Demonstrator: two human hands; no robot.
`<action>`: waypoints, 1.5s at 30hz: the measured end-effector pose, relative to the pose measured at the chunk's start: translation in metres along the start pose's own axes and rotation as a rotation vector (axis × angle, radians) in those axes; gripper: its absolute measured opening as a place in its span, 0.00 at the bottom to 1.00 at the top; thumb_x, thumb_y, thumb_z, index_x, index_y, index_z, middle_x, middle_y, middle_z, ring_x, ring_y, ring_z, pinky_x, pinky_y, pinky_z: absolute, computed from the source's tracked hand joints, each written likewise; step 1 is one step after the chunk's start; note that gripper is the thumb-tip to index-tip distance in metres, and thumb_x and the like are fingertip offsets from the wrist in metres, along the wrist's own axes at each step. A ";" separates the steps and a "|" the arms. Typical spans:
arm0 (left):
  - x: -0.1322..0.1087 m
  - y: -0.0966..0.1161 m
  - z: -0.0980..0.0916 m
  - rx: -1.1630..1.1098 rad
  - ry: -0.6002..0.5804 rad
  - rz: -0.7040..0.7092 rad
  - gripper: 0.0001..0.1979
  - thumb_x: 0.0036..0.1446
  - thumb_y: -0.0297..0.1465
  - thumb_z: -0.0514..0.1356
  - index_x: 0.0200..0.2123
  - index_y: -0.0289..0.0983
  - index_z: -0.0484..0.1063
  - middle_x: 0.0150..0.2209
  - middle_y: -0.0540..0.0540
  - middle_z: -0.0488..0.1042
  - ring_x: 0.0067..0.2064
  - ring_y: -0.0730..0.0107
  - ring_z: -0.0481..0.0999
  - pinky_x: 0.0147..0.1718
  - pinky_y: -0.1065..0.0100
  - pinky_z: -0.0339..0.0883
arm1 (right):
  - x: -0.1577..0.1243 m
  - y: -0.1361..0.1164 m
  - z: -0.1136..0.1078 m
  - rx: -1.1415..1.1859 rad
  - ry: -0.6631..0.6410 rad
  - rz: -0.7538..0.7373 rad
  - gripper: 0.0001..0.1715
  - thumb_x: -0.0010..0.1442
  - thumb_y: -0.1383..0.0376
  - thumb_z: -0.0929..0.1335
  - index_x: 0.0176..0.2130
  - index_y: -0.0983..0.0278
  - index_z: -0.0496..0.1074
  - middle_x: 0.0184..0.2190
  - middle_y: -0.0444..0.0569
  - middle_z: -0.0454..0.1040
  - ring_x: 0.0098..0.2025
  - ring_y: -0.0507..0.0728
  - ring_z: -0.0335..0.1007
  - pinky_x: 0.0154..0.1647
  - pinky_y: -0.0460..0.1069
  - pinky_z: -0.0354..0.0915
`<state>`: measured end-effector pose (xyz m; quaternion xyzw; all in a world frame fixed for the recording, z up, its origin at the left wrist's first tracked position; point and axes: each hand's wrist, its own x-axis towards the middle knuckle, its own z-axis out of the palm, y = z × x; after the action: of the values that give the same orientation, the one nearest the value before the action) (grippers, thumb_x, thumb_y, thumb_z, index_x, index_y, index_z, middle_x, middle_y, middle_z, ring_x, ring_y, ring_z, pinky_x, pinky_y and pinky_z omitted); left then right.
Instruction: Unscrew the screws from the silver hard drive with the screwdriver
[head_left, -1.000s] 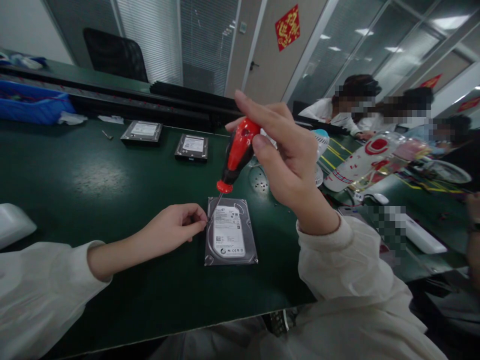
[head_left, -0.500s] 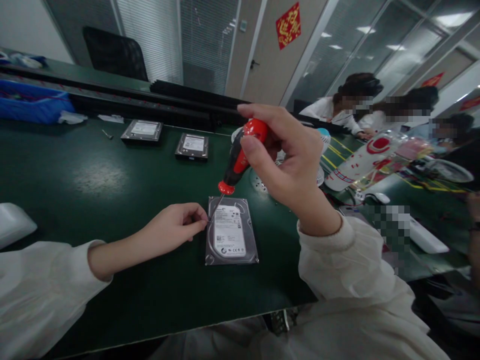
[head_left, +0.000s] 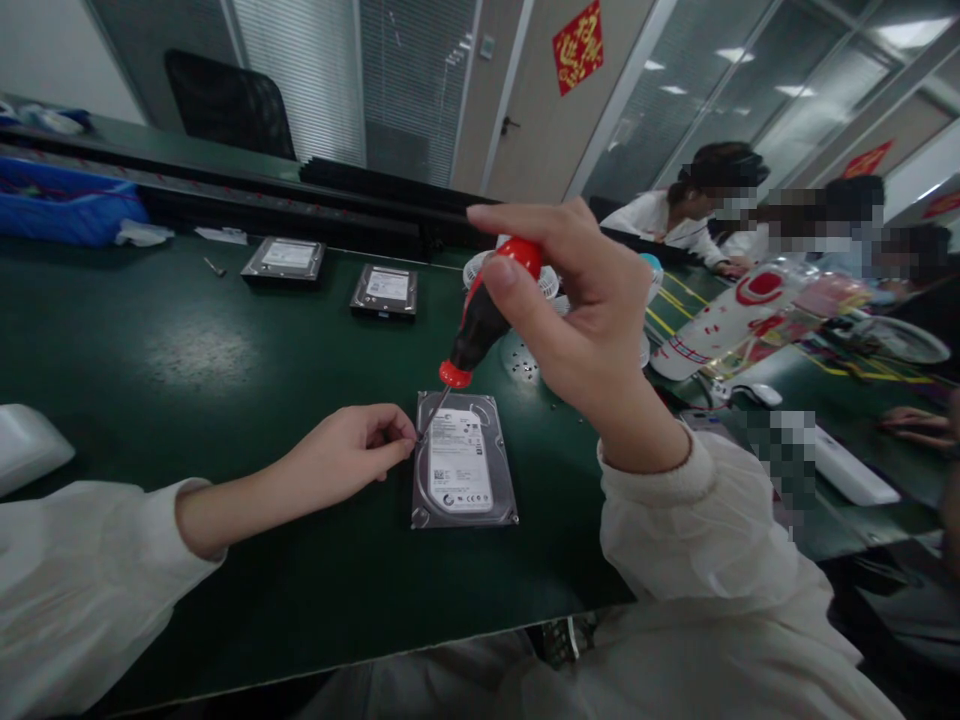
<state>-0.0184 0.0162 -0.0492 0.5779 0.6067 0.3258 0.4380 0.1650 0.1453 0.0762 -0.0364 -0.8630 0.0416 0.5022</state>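
A hard drive point(head_left: 459, 460) with a white label lies flat on the green table, in front of me. My right hand point(head_left: 581, 310) is closed round the handle of a red and black screwdriver point(head_left: 480, 325), held at a slant. Its metal shaft runs down to the drive's left edge, where the tip meets my left hand's fingertips. My left hand point(head_left: 367, 445) is pinched at that edge; whatever lies between its thumb and finger is too small to make out.
Two more hard drives point(head_left: 283, 260) point(head_left: 384, 291) lie farther back. A blue bin point(head_left: 67, 205) stands at the far left, white round baskets and a dish of screws point(head_left: 523, 362) behind my right hand. A bottle point(head_left: 720, 320) and people are at the right.
The screwdriver handle has turned a little in my right hand, and more of its black side shows. My left hand has barely moved. At the far right, another person's hand has appeared over the table.
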 end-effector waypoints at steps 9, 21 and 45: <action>0.000 -0.001 -0.001 0.005 -0.006 0.002 0.14 0.60 0.44 0.59 0.38 0.39 0.73 0.33 0.50 0.75 0.28 0.70 0.73 0.26 0.70 0.67 | 0.002 -0.007 -0.002 0.021 -0.081 -0.003 0.22 0.69 0.56 0.60 0.58 0.55 0.69 0.51 0.44 0.79 0.49 0.56 0.73 0.54 0.55 0.69; 0.000 0.001 -0.001 0.002 -0.005 0.001 0.13 0.59 0.43 0.59 0.37 0.39 0.73 0.33 0.49 0.76 0.28 0.70 0.73 0.26 0.70 0.67 | -0.002 0.001 0.001 0.023 -0.127 0.089 0.24 0.68 0.51 0.59 0.59 0.53 0.66 0.55 0.46 0.75 0.50 0.56 0.74 0.53 0.55 0.71; 0.000 -0.001 -0.001 0.018 -0.007 0.014 0.13 0.61 0.42 0.59 0.38 0.39 0.73 0.33 0.50 0.75 0.29 0.70 0.73 0.25 0.70 0.68 | -0.001 -0.002 0.001 -0.054 -0.073 0.008 0.23 0.68 0.52 0.59 0.57 0.56 0.69 0.50 0.47 0.77 0.47 0.55 0.74 0.51 0.54 0.72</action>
<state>-0.0200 0.0161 -0.0499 0.5871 0.6040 0.3213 0.4327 0.1651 0.1436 0.0749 -0.0519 -0.8814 0.0218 0.4690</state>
